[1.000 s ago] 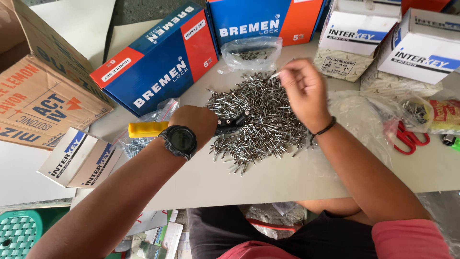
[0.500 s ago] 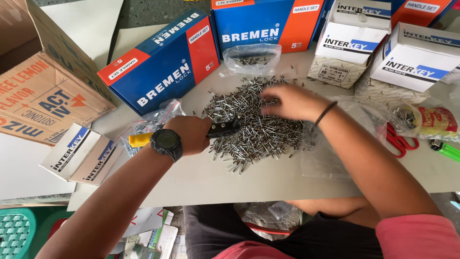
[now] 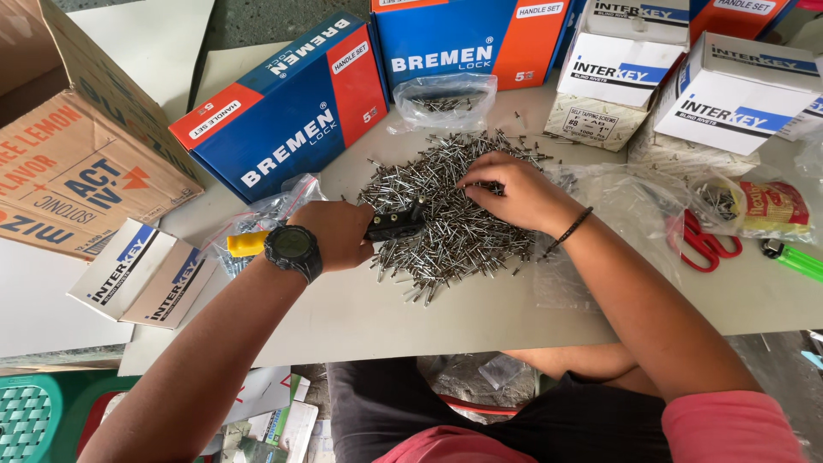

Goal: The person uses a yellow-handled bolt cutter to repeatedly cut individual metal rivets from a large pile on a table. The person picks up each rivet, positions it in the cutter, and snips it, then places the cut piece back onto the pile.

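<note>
Head view, from left to right: small white and blue boxes (image 3: 141, 274) lie at nine o'clock. Next, the left hand (image 3: 339, 233), with a dark wristwatch (image 3: 293, 252), is closed around a black tool (image 3: 394, 225); its yellow handle end (image 3: 246, 243) pokes out behind the wrist. At centre sits the pile of silver rivets (image 3: 441, 223). The right hand (image 3: 514, 193) rests on the pile, fingertips pinched narrow among the rivets. Red scissors (image 3: 703, 243) lie at three o'clock.

Blue-red boxes (image 3: 283, 111) far left-centre; white-blue cartons (image 3: 737, 94) right; brown carton (image 3: 77, 171), clear bags (image 3: 441, 99).
</note>
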